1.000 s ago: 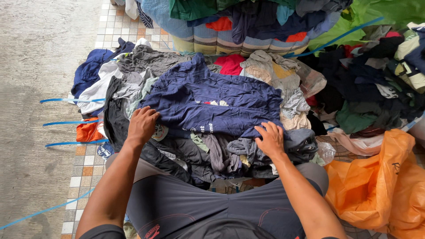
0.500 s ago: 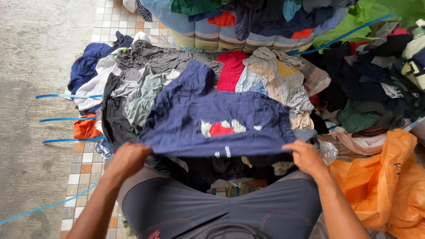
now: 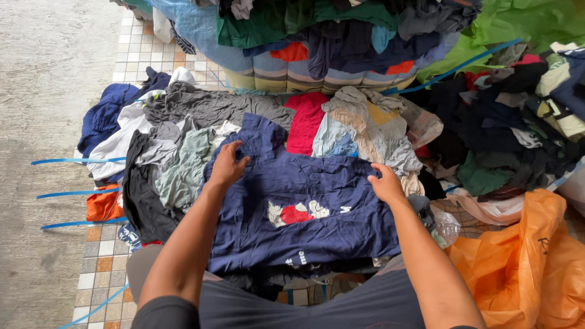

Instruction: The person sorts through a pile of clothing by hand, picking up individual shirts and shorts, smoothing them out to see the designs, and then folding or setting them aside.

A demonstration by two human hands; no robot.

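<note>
A navy T-shirt point(image 3: 317, 234) with a red and white print on its chest lies spread over the clothes pile in front of my knees. My left hand point(image 3: 226, 163) grips its fabric near the far left corner, by a sleeve. My right hand point(image 3: 386, 183) holds the far right side of the same shirt. Both arms reach forward over the shirt, which hangs toward my lap. Grey and dark garments point(image 3: 177, 164) lie under and to the left of it.
A strapped bale of mixed clothes point(image 3: 317, 42) rises behind the pile. A red shirt point(image 3: 304, 119) lies just beyond the navy one. An orange plastic bag point(image 3: 524, 262) sits at the right. Blue plastic straps point(image 3: 73, 193) run across the tiled and concrete floor on the left.
I lifted the navy shirt by its edge off the pile, flipped it print side up, and my hands moved forward as it came down flat.
</note>
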